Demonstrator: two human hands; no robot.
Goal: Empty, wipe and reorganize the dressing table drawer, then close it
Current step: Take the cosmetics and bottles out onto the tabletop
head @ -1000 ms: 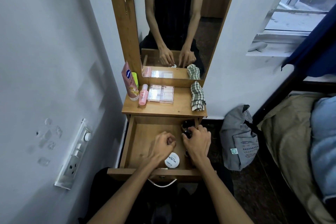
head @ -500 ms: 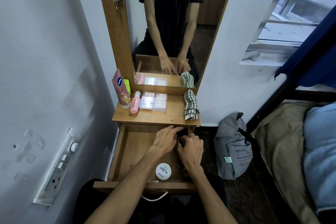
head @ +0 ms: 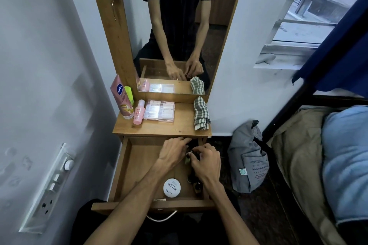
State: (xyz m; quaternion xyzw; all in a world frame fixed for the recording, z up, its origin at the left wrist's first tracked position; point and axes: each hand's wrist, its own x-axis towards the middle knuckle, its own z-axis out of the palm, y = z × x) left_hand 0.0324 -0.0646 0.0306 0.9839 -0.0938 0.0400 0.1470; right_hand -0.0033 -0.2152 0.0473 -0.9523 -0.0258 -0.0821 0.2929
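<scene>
The wooden drawer [head: 127,167] of the dressing table stands pulled out below the tabletop [head: 179,128]. Both my hands are inside it at the back right. My left hand [head: 173,152] reaches with straight fingers toward the back corner, touching small dark items there. My right hand [head: 207,162] curls its fingers round a small dark bottle [head: 189,154]. A round white nail-polish-remover tub [head: 172,187] lies near the drawer front, with more small dark bottles [head: 194,182] beside it. A checked cloth [head: 201,113] lies folded on the tabletop's right side.
On the tabletop stand a pink lotion tube [head: 122,97], a green container [head: 129,93], a small pink bottle [head: 139,112] and a clear flat box [head: 160,110]. A grey bag [head: 249,157] sits on the floor right. A bed [head: 318,155] lies further right; a switchboard [head: 49,187] is on the left wall.
Both hands moved from the drawer's middle to its back right corner. My left hand uncurled and reached forward. The view shifted downward a little.
</scene>
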